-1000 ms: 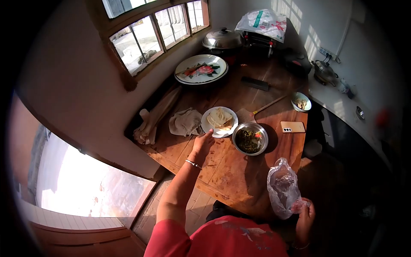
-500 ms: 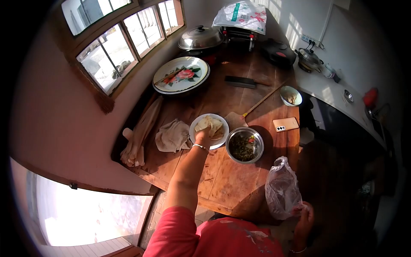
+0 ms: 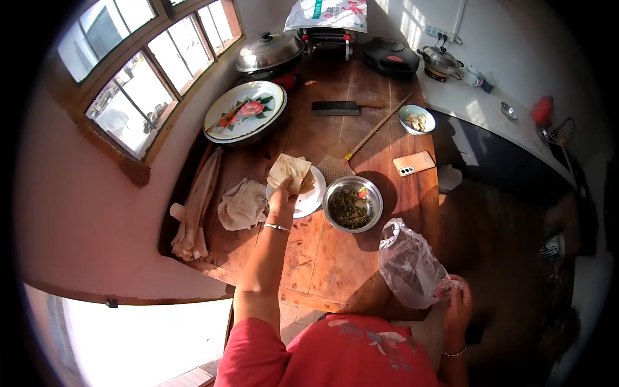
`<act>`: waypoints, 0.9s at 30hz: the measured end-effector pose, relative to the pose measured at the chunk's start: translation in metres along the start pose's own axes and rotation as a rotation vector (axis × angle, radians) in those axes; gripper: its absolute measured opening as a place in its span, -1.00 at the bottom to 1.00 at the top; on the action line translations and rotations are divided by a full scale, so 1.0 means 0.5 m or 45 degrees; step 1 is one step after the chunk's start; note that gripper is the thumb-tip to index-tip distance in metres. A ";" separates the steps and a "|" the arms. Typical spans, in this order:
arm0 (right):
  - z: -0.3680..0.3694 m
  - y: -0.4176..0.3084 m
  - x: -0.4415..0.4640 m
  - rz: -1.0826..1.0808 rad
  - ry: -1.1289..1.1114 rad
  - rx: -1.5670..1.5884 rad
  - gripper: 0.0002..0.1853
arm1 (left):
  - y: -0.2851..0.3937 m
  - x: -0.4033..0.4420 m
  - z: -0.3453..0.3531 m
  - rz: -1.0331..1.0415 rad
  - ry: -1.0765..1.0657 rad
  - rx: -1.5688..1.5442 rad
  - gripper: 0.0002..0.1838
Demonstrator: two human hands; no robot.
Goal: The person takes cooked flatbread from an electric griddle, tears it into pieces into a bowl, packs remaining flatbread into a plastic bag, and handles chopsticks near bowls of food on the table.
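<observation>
Flatbread (image 3: 288,171): pale, thin, layered pieces, at the far left part of the white plate (image 3: 311,201), reaching past its rim; whether the held part touches the plate cannot be told.

Your left hand (image 3: 281,195): nearly closed, thumb and fingers pinching the near edge of the flatbread; wrist with bracelet.

Plastic bag (image 3: 412,266): clear, crumpled, mouth partly open, over the table's near right corner.

Your right hand (image 3: 458,298): fingers closed on the gathered right end of the plastic bag.

Metal bowl (image 3: 373,210): just right of the plate, holding chopped greens and a red piece.

Cloth (image 3: 243,205): rumpled, just left of the plate.

Fly swatter (image 3: 335,169): mesh head beyond the metal bowl, handle slanting far right.

Phone (image 3: 419,161): lying flat, camera side up, near the table's right edge.

Small bowl (image 3: 419,133): beyond the phone, pale pieces inside.

Cleaver (image 3: 335,108): flat, handle to the right.

Floral tray (image 3: 222,108): far left, chopsticks across it.

Table (image 3: 322,264): brown wood, beneath all these.
</observation>
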State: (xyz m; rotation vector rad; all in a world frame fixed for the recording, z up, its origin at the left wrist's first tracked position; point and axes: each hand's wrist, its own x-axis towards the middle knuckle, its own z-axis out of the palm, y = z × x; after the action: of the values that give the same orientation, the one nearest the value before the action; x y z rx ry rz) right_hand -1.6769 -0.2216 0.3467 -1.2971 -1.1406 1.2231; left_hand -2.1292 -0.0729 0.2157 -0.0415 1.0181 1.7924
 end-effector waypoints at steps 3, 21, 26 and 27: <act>-0.004 0.022 0.011 -0.011 0.019 0.047 -0.78 | 0.034 -0.095 -0.001 -0.037 -0.334 -0.114 -0.64; -0.019 0.050 0.026 -0.054 -0.405 0.115 -0.77 | -0.052 -0.496 0.159 -0.626 -0.930 0.627 -0.33; -0.037 0.061 0.008 -0.026 -0.367 0.071 -0.78 | -0.117 -0.493 0.173 -0.928 -1.215 0.968 -0.38; -0.040 0.062 0.008 -0.060 -0.384 0.007 -0.78 | -0.137 -0.477 0.158 -0.967 -1.205 0.981 -0.40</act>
State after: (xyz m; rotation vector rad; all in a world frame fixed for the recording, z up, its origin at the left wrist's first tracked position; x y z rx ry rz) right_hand -1.6563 -0.2209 0.3156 -1.0987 -1.3715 1.4189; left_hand -1.9312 -0.1934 0.3343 0.7289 0.7478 0.5089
